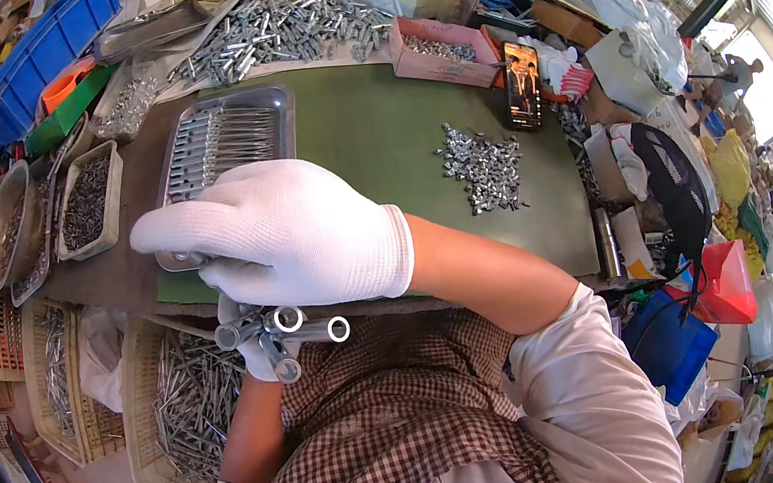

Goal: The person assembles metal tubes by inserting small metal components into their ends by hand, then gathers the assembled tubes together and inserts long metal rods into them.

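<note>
My right hand (301, 229), in a white knit glove, is in front of my chest with its fingers curled into a pinch. A bit of shiny metal shows at its fingertips, too little to name. Below it, my left hand (259, 360), also gloved and mostly hidden, is closed around several silver metal tubes (287, 366), their round ends toward me. Just beyond my right hand lies a metal tray (286, 107) with neat rows of slim silver rods (238, 134), partly covered by the hand. A pile of small silver metal pieces (485, 166) sits to the right on the green tabletop (361, 126).
A phone (523, 86) stands beside a pink box (444, 53) of small parts. Heaped metal bolts (278, 34) cover the back. At left are a dish of dark screws (89, 199) and a blue crate (45, 62). A basket (141, 424) of rods stands below the table.
</note>
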`<state>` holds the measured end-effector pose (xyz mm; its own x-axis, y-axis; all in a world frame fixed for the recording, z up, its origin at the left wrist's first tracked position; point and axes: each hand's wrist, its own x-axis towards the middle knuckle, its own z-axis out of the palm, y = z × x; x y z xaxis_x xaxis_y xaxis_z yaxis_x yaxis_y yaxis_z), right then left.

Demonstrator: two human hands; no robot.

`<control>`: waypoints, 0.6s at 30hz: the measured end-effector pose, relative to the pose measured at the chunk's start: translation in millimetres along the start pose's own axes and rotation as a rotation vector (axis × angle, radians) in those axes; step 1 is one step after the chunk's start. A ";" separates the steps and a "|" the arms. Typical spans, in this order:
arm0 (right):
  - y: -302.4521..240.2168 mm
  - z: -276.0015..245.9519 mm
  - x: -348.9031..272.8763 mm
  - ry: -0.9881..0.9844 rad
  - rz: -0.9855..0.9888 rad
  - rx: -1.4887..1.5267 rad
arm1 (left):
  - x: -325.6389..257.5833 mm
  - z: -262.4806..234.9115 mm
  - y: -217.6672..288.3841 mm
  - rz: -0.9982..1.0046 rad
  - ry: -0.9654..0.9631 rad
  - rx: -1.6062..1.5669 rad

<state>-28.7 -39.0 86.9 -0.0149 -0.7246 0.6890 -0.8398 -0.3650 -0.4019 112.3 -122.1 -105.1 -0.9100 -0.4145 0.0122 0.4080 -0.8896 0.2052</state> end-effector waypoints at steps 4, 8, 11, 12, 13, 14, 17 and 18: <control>1.1 0.2 0.2 0.036 -0.001 0.076 | -1.2 -2.1 -1.2 0.005 -0.047 0.017; -0.2 -4.0 2.6 -0.011 0.013 0.066 | -0.6 -8.3 -0.8 0.026 0.012 0.102; -0.2 -1.4 5.1 0.022 0.004 0.085 | -2.9 -13.8 -0.3 0.043 0.035 0.184; 0.6 -1.0 5.0 0.021 0.005 0.084 | -1.6 -13.3 0.3 0.042 0.035 0.183; 2.0 -0.4 4.4 0.003 0.033 0.097 | 0.5 -12.2 1.3 0.012 -0.051 0.137; 2.9 0.0 4.3 -0.014 0.062 0.111 | 1.8 -11.3 2.3 -0.018 -0.136 0.090; -1.2 -4.8 2.5 -0.159 0.102 0.041 | -1.6 -9.9 -0.1 0.045 -0.019 0.207; -1.9 -6.1 2.3 -0.161 0.101 0.044 | -1.8 -11.2 0.6 0.048 -0.016 0.206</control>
<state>-30.4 -36.4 92.8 -0.0076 -0.8416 0.5401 -0.8138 -0.3086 -0.4924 115.0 -124.1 -116.0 -0.8915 -0.4510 0.0421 0.4287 -0.8100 0.4001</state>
